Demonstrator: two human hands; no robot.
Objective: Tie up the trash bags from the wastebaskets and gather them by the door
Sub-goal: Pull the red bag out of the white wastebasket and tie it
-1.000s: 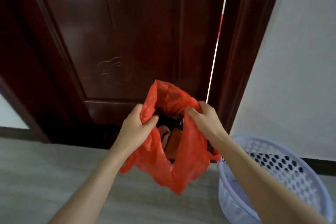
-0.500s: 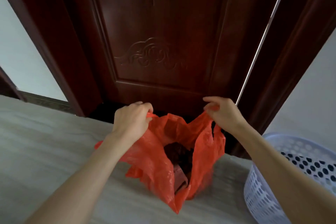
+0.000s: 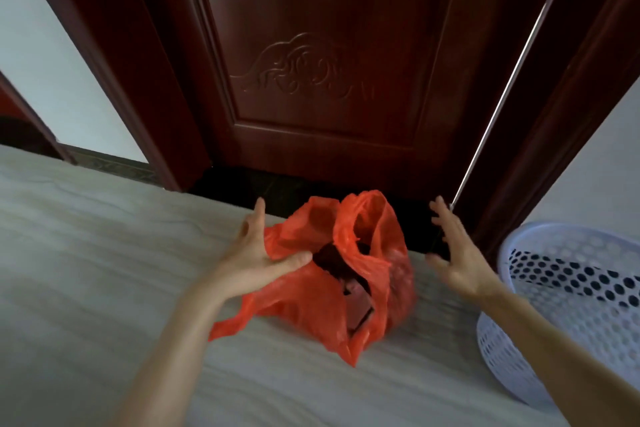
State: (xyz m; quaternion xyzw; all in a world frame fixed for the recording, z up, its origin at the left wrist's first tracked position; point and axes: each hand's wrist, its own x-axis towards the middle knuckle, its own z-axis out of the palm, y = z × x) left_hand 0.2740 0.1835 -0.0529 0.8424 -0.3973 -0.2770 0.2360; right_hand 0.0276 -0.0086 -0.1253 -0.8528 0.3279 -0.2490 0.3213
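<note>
1 orange trash bag [image 3: 325, 274] between the hands, untied. 1 white perforated wastebasket [image 3: 568, 305] just right of the right hand [image 3: 457, 253]. 1 dark wooden door [image 3: 311, 55] beyond both. 2 hands: left hand [image 3: 256, 256], right hand.

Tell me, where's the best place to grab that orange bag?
Probably the upright loop handle at the top of the orange bag, taken from above: it stands free of the dark contents, while the other handle lies by the left hand.

Single head-worn view, angled forward and down, close above floor [image 3: 86, 270], facing door [image 3: 311, 62]
</note>
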